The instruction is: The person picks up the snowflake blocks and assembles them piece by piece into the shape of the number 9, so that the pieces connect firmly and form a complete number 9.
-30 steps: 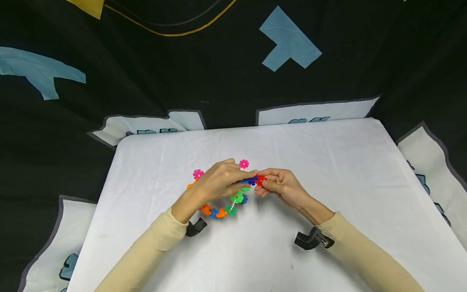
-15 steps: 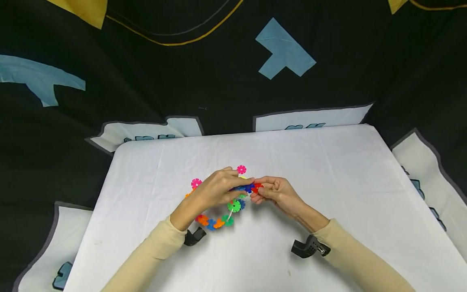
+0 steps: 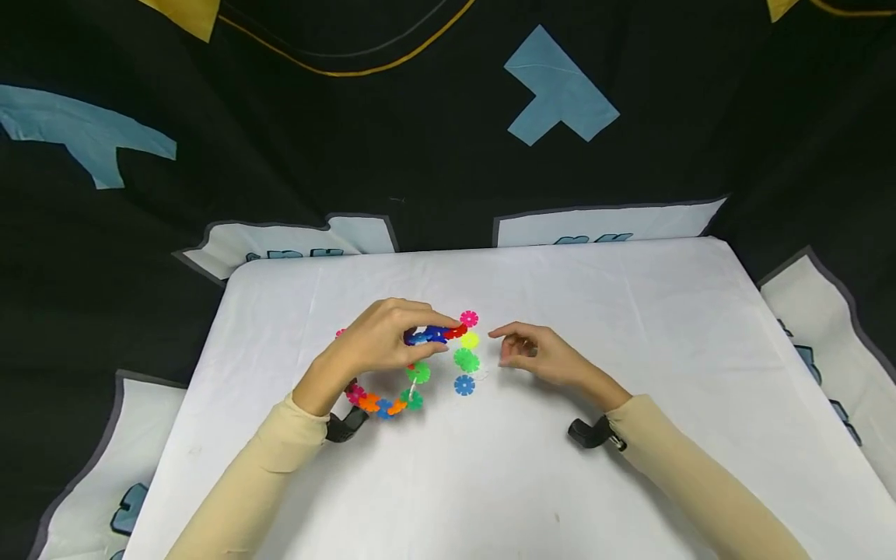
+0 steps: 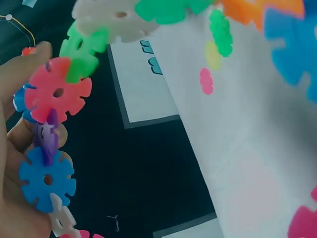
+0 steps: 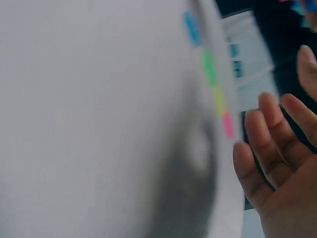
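Note:
My left hand (image 3: 381, 334) holds a chain of interlocking flower-shaped plastic discs (image 3: 369, 402) above the table. Red and dark blue discs (image 3: 435, 334) poke out between its thumb and forefinger. Up close in the left wrist view, a pink disc (image 4: 58, 92), a purple one and a blue disc (image 4: 48, 179) run past the fingers, linked at their slots. To the right, my right hand (image 3: 549, 354) holds nothing, its fingers loosely bent and apart from the chain. The palm hides part of the chain.
Between the hands, a column of loose discs lies on the white tablecloth (image 3: 672, 373): pink (image 3: 469, 319), yellow (image 3: 470, 340), green (image 3: 467, 360) and blue (image 3: 464, 385). A black curtain (image 3: 434, 155) hangs behind the table's far edge.
My right hand has let go of the red disc at the chain's end and now stands apart. The left hand has moved left with the chain, uncovering the loose discs.

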